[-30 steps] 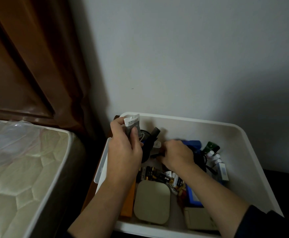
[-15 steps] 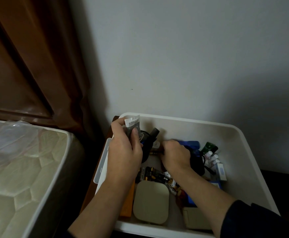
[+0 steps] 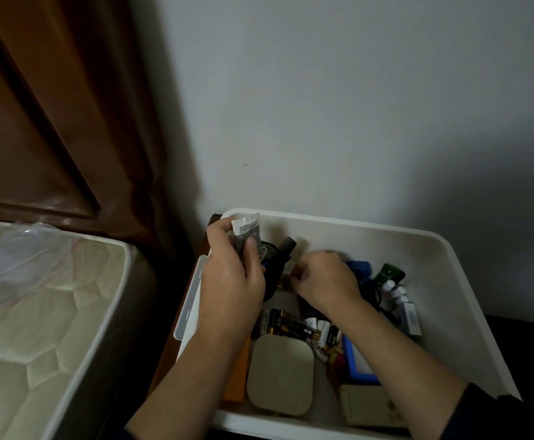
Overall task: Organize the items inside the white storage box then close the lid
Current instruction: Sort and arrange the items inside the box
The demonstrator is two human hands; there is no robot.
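The white storage box (image 3: pixel 449 268) stands open against the wall, full of small items. My left hand (image 3: pixel 232 281) is raised over its left side, shut on a small grey and white packet (image 3: pixel 247 231). My right hand (image 3: pixel 324 281) reaches into the back middle of the box with fingers curled on something small that I cannot make out. Below the hands lie several batteries (image 3: pixel 294 327), a beige rounded case (image 3: pixel 280 374), an orange box (image 3: pixel 238 373) and a blue-framed item (image 3: pixel 359 360). Small bottles (image 3: pixel 394 289) and a green item (image 3: pixel 391 271) sit at the right.
A white lid (image 3: pixel 189 308) leans along the box's left outer side. A mattress (image 3: pixel 37 312) in plastic wrap lies close on the left, with a brown curtain (image 3: pixel 53 106) behind it. The grey wall rises directly behind the box.
My right hand has shifted slightly left and back among the items. My left hand has stayed in place with the packet.
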